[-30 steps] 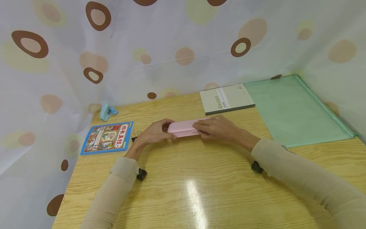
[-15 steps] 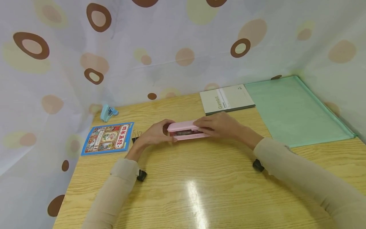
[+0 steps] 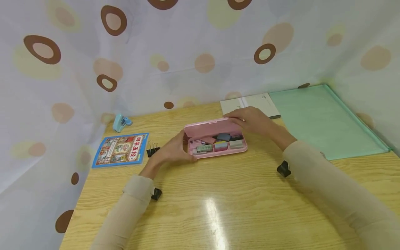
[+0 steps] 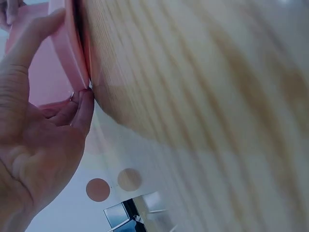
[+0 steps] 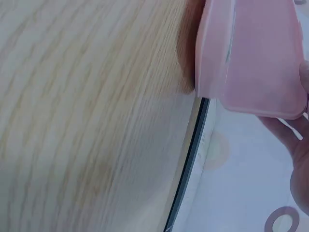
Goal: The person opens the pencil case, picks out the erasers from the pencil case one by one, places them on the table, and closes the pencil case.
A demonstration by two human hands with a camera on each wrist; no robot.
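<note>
A pink pencil case (image 3: 218, 151) lies open on the wooden table (image 3: 218, 208), its lid (image 3: 208, 126) raised toward the back. Inside lie several small erasers and blocks (image 3: 221, 142). My left hand (image 3: 175, 149) grips the case's left end, thumb and fingers curled round the base (image 4: 72, 58). My right hand (image 3: 252, 119) holds the top right edge of the lid (image 5: 256, 58) and keeps it up.
A blue picture book (image 3: 120, 149) and a light blue stapler (image 3: 120, 123) lie at the left. Black binder clips (image 3: 153, 151) (image 3: 283, 168) (image 3: 156, 194) sit on the table. A grey notebook (image 3: 262, 102) and a green folder (image 3: 315, 118) lie at the back right. A spotted curtain encloses the table.
The pink case was closed a second ago; my right hand has swung the lid up and back, showing the contents. My left hand has stayed on the left end.
</note>
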